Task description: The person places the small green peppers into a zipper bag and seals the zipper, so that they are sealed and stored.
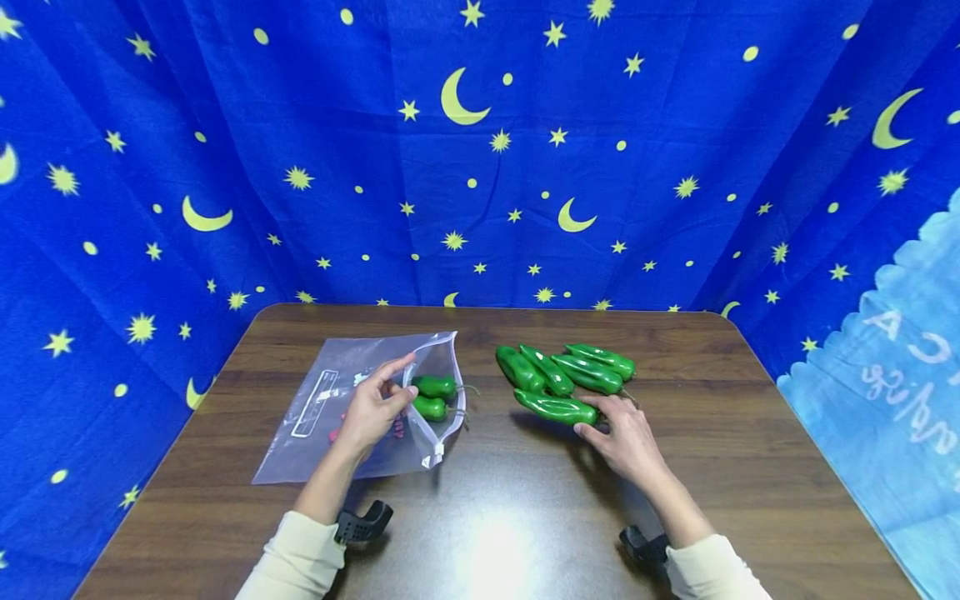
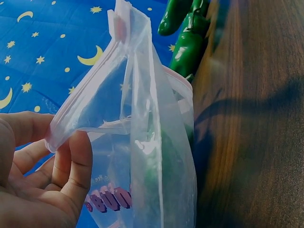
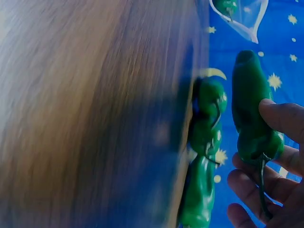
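Observation:
My left hand pinches the upper edge of a clear zip bag between thumb and fingers, lifting that side so the mouth gapes to the right. Two green peppers lie inside with their stems poking out of the opening. My right hand holds a long green pepper near its stem end, thumb on one side and fingers on the other. In the right wrist view this pepper is raised off the wood, its stem hanging toward the palm.
Several more green peppers lie in a loose group on the brown wooden table, just beyond the right hand. A white slider sits at the bag's near corner. Blue star-patterned cloth hangs behind the table and along its sides.

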A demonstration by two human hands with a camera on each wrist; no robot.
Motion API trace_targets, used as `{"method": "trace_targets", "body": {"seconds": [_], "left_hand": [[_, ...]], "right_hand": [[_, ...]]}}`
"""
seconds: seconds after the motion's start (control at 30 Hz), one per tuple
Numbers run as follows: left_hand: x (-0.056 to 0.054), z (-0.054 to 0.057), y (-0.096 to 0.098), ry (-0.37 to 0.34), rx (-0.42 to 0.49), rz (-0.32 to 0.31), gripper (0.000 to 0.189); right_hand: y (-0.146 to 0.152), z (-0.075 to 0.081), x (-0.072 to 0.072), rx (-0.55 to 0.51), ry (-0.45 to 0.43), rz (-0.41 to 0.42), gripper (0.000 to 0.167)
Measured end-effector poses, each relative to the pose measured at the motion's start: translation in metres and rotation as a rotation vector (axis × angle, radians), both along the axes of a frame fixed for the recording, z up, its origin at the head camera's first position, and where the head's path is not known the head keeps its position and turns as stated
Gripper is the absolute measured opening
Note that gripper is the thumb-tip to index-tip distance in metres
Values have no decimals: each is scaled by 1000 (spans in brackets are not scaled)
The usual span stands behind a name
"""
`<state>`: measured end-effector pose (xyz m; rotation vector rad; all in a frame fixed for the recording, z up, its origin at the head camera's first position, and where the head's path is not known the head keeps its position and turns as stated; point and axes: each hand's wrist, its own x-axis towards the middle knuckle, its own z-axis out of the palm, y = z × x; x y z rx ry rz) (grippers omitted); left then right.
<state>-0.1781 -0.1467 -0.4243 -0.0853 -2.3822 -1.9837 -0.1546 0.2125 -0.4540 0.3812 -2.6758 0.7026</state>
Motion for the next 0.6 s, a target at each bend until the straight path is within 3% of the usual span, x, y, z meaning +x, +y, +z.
{"method": "trace_targets", "body": {"seconds": [0.6], "left_hand": [[-1,-2,0,3,-13,2,50]], "right_hand": [[-32,2,-5,15,12,69,41]]}}
